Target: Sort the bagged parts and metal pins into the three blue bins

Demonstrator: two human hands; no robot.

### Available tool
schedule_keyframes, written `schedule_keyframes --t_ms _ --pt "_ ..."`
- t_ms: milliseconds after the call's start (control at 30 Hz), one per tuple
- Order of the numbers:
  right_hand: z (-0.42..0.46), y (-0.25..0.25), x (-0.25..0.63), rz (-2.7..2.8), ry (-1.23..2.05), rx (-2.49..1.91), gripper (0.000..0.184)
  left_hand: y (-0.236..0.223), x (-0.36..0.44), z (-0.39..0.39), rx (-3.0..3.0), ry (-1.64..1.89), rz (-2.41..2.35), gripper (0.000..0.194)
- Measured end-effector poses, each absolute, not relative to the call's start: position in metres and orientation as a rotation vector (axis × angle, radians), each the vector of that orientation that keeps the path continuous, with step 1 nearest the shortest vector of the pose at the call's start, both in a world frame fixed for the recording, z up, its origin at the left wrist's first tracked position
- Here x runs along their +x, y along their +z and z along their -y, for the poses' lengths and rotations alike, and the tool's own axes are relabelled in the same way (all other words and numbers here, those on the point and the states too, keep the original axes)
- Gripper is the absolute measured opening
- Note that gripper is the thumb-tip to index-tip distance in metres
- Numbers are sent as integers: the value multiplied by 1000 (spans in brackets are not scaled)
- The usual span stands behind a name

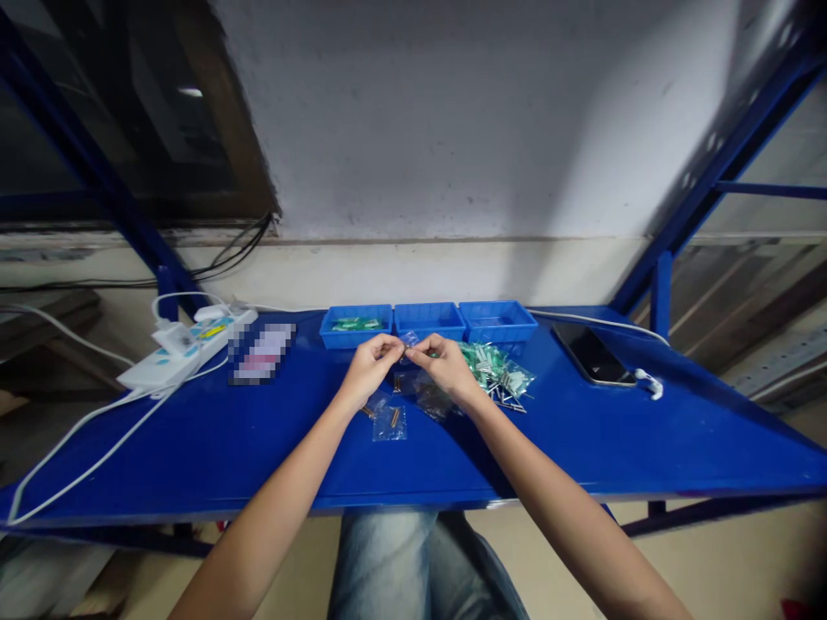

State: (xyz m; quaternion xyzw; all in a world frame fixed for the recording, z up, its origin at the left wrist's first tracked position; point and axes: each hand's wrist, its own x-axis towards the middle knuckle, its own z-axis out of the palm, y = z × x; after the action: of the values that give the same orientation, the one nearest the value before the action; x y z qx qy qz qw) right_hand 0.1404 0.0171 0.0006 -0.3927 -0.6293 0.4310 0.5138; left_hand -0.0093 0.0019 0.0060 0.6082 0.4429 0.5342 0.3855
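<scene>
On the blue counter [213,448], our left hand [372,368] and right hand [444,368] have their fingers pinching a clear plastic bag [409,337] between them. From it, bagged brass-coloured pieces [390,424] lie at six o'clock, blue bins [430,311] at twelve, a smartphone [594,355] at three.

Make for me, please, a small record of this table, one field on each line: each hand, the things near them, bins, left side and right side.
Left hand: fingertips pinched at a small clear bag
Right hand: fingertips pinched at the same bag
Near hands: clear packets with brass-coloured pieces; heap of green and silvery pieces
Bins: three blue bins in a row; the left one contains green pieces
Left side: white power strip, pixelated item
Right side: dark phone, white earphone
</scene>
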Motion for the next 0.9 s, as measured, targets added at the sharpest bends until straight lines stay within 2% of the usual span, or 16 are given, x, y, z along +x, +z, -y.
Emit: schedule_keyframes --t_ms 133,267,433,567,633,767,900 --pt "-18 -1 143 1521 1127 -898 25 7 -12 -2 1610 1328 -1073 19" --pt "-17 -2 142 1595 1050 -884 25 8 -13 -2 1680 1278 -1060 16" --pt "-9 7 143 1750 546 -934 16 7 -10 -3 1406 1287 -1150 29" --pt "-6 8 146 1921 161 -830 17 10 -12 -3 989 1051 -1121 56" --pt "-6 7 146 1992 73 -806 21 12 -13 -2 987 1043 -1032 49" --pt "-5 5 144 2004 49 -818 28 17 -13 3 1308 1258 -1069 26" --pt "-4 7 144 1892 146 -865 27 36 -24 1 1781 1877 -1408 18"
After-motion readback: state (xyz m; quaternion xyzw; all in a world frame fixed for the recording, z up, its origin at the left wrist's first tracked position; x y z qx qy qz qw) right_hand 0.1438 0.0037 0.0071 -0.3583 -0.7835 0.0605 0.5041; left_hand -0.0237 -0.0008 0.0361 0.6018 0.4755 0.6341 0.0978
